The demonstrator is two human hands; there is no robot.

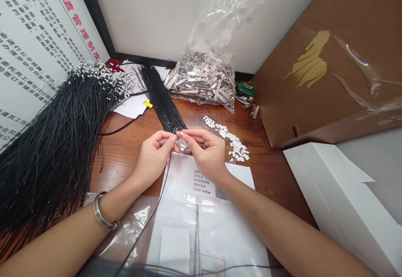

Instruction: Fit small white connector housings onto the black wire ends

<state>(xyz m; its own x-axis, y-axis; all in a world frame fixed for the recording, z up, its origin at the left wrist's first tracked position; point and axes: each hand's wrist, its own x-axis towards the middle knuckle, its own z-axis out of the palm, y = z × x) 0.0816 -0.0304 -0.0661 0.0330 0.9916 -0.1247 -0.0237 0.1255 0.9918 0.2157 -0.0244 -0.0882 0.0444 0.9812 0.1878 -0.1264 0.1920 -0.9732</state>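
Observation:
Both hands meet at the middle, fingertips pinched close together. My left hand (157, 153) is closed on the end of a black wire (161, 195), which runs down from its fingers toward the bottom edge. My right hand (207, 149) pinches a tiny white piece (181, 133) between thumb and index finger, beside the left fingertips. Just beyond them lies a bundle of black wires (160, 101). Small white pieces (230, 136) are scattered right of the hands. Beneath the hands are printed sheets (204, 185) in clear plastic.
A large heap of black wires with white ends (72, 117) fills the left. Behind stands a clear bag of metal clips (205, 76), with a green tape measure (245, 89) beside it. A brown box (329, 59) and a white box (339, 197) stand at right.

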